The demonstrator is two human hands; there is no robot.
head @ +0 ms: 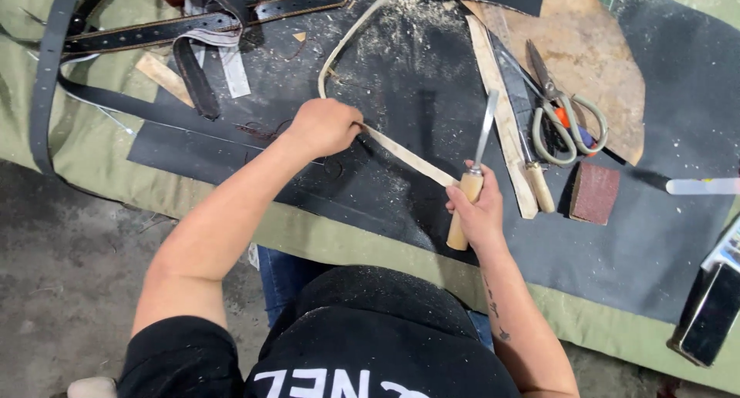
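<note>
The person's black-shirted shoulders sit closest, bent over the counter (231,201) draped in olive cloth with a dark rubbery mat (655,244) on top; the right hand (479,213) wraps its grip tight around the pale wooden handle of a metal-bladed chisel-like knife (472,183), blade pointing away from the body; the left hand (325,126) pinches the long pale tan leather strip (401,153) against the mat, fingers closed on it; the strip runs from just beside the knife handle, under the left hand, then loops up and away across the dust-strewn mat; a second wooden-handled tool (538,183) and a flat pale strip (505,120) lie just right of the knife; grey-handled scissors (561,109) rest on a brown leather piece (593,51); a reddish-brown sanding block (595,192) sits near them; dark stitched belts (193,28) lie at the far left.
</note>
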